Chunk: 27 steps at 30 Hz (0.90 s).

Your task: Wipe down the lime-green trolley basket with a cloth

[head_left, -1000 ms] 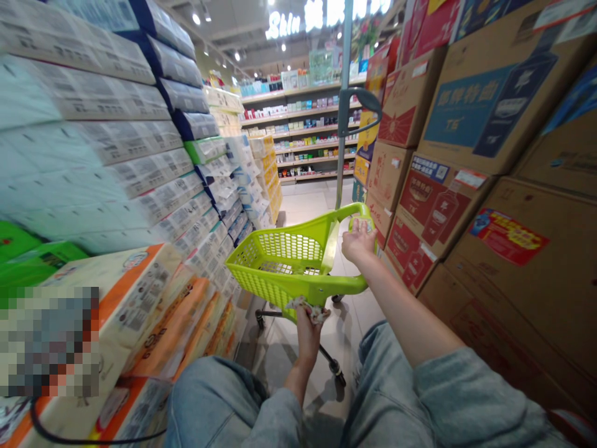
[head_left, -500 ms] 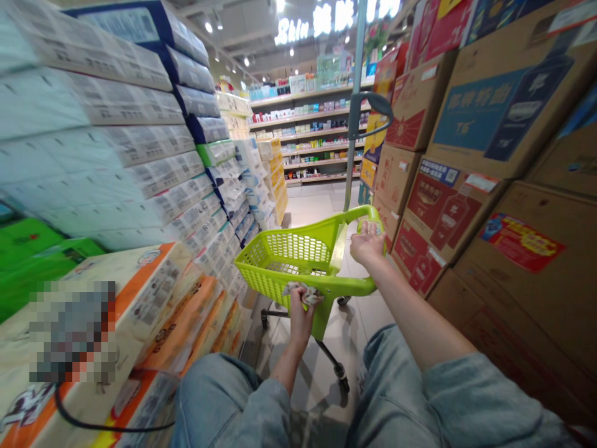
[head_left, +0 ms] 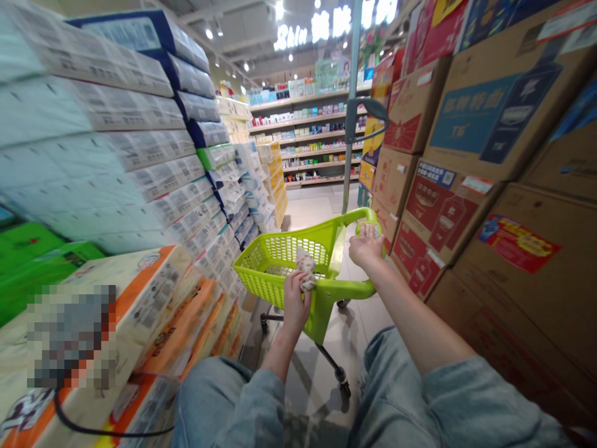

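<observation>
A lime-green shopping cart (head_left: pixel 255 279) with a perforated basket stands in front of my knees. My left hand (head_left: pixel 296 302) is closed on a crumpled, pale patterned cloth (head_left: pixel 305 261) at the top of the basket's near side. Part of the cloth hangs over the rim into the basket. With fingers wrapped over it, my right hand (head_left: pixel 366 246) grips the cart's handle (head_left: pixel 355 216) at its right end. Inside, the basket shows its perforated floor, partly hidden by the cloth.
Cardboard boxes (head_left: pixel 448 211) are stacked along the right. Wrapped paper packs (head_left: pixel 158 149) rise on the left, with orange packs (head_left: pixel 181 317) and a black cable (head_left: pixel 112 430) nearer me. A grey pole (head_left: pixel 347 174) with a handle stands behind the cart; stocked shelves (head_left: pixel 308 140) lie beyond.
My left hand has moved up the basket's near side with the cloth, from its outer face to the rim. My right hand stays on the handle.
</observation>
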Available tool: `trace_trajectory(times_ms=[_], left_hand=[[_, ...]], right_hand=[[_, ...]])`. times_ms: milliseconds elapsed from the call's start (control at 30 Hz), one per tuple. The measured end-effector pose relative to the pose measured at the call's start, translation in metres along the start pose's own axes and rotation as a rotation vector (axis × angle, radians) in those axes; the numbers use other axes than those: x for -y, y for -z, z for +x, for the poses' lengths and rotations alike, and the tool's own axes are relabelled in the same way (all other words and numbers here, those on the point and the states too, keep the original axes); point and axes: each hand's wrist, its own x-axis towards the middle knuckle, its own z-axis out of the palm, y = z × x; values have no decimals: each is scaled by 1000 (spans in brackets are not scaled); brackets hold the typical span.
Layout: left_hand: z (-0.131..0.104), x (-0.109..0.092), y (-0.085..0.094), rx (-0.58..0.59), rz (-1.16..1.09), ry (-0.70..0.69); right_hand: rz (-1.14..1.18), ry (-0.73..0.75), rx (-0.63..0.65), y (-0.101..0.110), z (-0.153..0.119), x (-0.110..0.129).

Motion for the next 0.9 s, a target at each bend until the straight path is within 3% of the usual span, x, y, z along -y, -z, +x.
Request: trace_trajectory(times_ms=[133,400,500,633,700,767,900], left_hand=[[-2,12,4,118,-74,28],[4,56,28,163,170,6],[8,46,21,216,201,15],[7,14,2,240,128,-77],[6,8,-1,258,105,-111],[6,13,3,304,110,-114],[12,46,21,338,201,-56]], right_hand=[[9,12,-2,1,-1,-1],[13,6,6,-1,1,0],[11,3,3,-2,3,1],[11,13,-13,-5,6,-3],[14,26,-31,-7,8,-6],[16,38,-49,-9,9,-9],[21,47,-52,-9,8,-9]])
